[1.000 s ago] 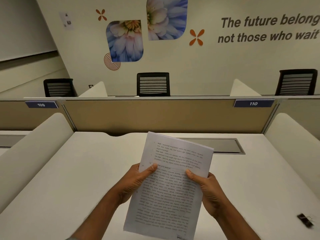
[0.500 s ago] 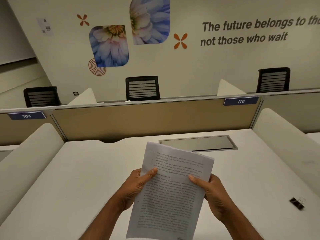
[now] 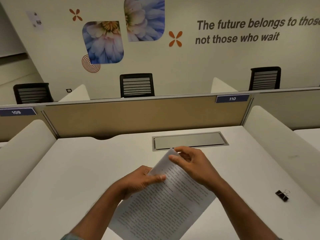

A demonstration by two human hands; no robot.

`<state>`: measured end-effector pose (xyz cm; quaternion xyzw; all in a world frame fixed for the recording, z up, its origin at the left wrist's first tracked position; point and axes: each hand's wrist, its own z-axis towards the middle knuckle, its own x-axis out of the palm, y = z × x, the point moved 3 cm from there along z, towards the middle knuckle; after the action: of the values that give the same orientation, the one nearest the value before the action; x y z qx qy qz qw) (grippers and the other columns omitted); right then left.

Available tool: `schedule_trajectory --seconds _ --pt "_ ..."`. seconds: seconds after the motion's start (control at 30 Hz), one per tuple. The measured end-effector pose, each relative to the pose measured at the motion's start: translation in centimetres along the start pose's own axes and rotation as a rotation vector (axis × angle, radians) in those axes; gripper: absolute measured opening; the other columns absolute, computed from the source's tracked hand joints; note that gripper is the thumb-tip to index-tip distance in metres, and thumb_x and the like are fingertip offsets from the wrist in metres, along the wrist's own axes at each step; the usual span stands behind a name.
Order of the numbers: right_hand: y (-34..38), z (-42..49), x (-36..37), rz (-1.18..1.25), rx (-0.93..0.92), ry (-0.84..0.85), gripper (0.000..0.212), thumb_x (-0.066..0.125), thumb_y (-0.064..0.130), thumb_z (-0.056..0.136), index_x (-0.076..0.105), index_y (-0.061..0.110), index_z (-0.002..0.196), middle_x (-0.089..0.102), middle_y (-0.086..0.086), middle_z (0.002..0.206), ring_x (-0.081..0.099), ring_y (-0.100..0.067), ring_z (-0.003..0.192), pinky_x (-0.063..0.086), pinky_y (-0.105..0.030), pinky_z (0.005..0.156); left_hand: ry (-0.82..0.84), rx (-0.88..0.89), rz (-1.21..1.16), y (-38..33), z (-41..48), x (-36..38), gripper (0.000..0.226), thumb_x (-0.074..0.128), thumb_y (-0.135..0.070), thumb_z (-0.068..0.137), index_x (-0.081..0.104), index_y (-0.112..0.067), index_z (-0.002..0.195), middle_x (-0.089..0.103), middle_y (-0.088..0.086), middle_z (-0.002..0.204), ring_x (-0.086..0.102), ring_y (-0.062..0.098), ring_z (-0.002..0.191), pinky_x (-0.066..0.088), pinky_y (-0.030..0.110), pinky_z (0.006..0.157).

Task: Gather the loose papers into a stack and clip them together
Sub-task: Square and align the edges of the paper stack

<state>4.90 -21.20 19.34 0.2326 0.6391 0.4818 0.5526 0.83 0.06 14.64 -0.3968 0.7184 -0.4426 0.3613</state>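
A stack of printed papers (image 3: 164, 205) is held over the white desk (image 3: 78, 170), tilted with its top corner pointing away to the right. My left hand (image 3: 140, 181) grips the stack's left edge, thumb on the printed face. My right hand (image 3: 194, 163) pinches the top corner, which curls upward. A black binder clip (image 3: 282, 195) lies on the desk at the right, apart from both hands.
A grey cable hatch (image 3: 189, 140) is set into the desk behind the hands. A tan partition (image 3: 138, 116) closes the back, and white curved dividers (image 3: 277, 135) flank both sides. Black chairs stand beyond the partition.
The stack has swung from near upright to slanting rightward and lower. My right hand moved from the right edge up to the top corner. The view shifted right, bringing the clip further in.
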Motion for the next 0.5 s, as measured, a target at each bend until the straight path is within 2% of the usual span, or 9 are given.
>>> schedule_trajectory --seconds 0.1,0.17,0.23,0.3,0.4,0.5 --pt "-1.6 -0.1 -1.1 0.104 0.003 -0.05 0.019 0.064 0.05 0.094 0.076 0.034 0.096 0.076 0.009 0.091 0.073 -0.011 0.085 0.062 -0.035 0.076 0.068 -0.047 0.037 -1.1 1.5 1.8 0.049 0.073 -0.061 0.084 0.078 -0.02 0.11 0.08 0.001 0.104 0.077 0.019 0.089 0.061 0.027 0.077" --pt "-3.2 -0.3 -2.5 0.179 0.025 -0.064 0.02 0.064 0.045 0.096 0.077 0.031 0.091 0.076 0.007 0.087 0.073 -0.015 0.081 0.062 -0.035 0.073 0.076 -0.087 0.062 -1.7 2.7 3.2 0.059 0.076 -0.065 0.078 0.078 -0.017 0.113 0.079 0.004 0.106 0.077 0.02 0.091 0.061 0.028 0.079" --pt "-4.8 -0.6 -4.1 0.221 0.038 -0.074 0.021 0.064 0.044 0.096 0.077 0.029 0.088 0.075 0.006 0.085 0.073 -0.016 0.079 0.059 -0.029 0.069 0.06 -0.103 0.068 -2.2 4.2 4.9 0.065 0.076 -0.064 0.079 0.076 -0.012 0.119 0.078 0.01 0.112 0.076 0.024 0.094 0.062 0.032 0.084" --pt "-6.6 -0.8 -5.9 0.277 0.073 -0.082 0.024 0.063 0.043 0.097 0.077 0.026 0.087 0.075 0.004 0.083 0.074 -0.019 0.077 0.057 -0.025 0.067 0.039 -0.074 0.051 -3.1 5.8 6.6 0.057 0.073 -0.057 0.086 0.075 -0.011 0.12 0.078 0.01 0.113 0.075 0.025 0.096 0.062 0.033 0.085" --pt "-9.4 -0.9 -8.5 0.358 0.137 -0.072 0.028 0.064 0.041 0.097 0.076 0.02 0.083 0.074 -0.001 0.081 0.073 -0.023 0.076 0.055 -0.026 0.065 0.029 -0.032 0.056 -4.6 8.1 9.0 0.047 0.066 -0.05 0.095 0.074 -0.011 0.12 0.077 0.011 0.115 0.075 0.025 0.097 0.06 0.035 0.087" --pt "-11.8 -1.0 -10.7 0.397 0.171 -0.071 0.027 0.065 0.039 0.097 0.077 0.018 0.083 0.075 -0.001 0.081 0.071 -0.018 0.072 0.055 -0.023 0.063 0.029 -0.032 0.064 -5.5 10.3 11.4 0.046 0.064 -0.051 0.096 0.075 -0.012 0.118 0.077 0.012 0.115 0.075 0.028 0.097 0.06 0.036 0.087"
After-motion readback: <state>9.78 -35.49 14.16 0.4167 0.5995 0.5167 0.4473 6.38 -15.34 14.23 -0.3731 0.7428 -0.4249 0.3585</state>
